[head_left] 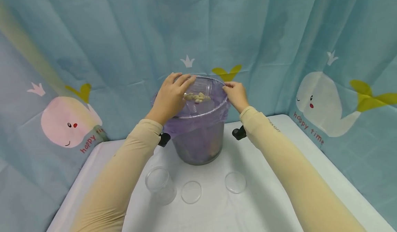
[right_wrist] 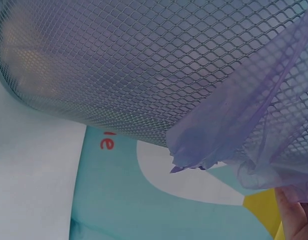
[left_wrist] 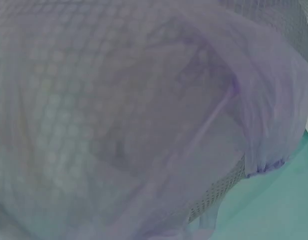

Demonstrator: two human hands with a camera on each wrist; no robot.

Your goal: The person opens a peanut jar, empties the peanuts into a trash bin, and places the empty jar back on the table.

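A mesh wastebasket (right_wrist: 158,65) stands on the table, lined with a translucent purple bag (head_left: 193,126) folded over its rim. My left hand (head_left: 170,96) holds a clear plastic jar (head_left: 203,84) on its side over the basket's mouth, fingers over its left end. Pale peanuts (head_left: 197,97) lie along the jar's lower side, by its right end. At the right of the rim, my right hand (head_left: 236,95) pinches the bag's edge between thumb and fingers. The left wrist view is filled by the bag (left_wrist: 273,95) and mesh; the left hand is hidden there.
A second clear jar (head_left: 161,185) stands open on the white table (head_left: 214,211), front left. Two round clear lids lie flat, one lid (head_left: 191,192) beside that jar and another lid (head_left: 235,182) farther right. A blue whale-print curtain (head_left: 248,29) hangs close behind the basket.
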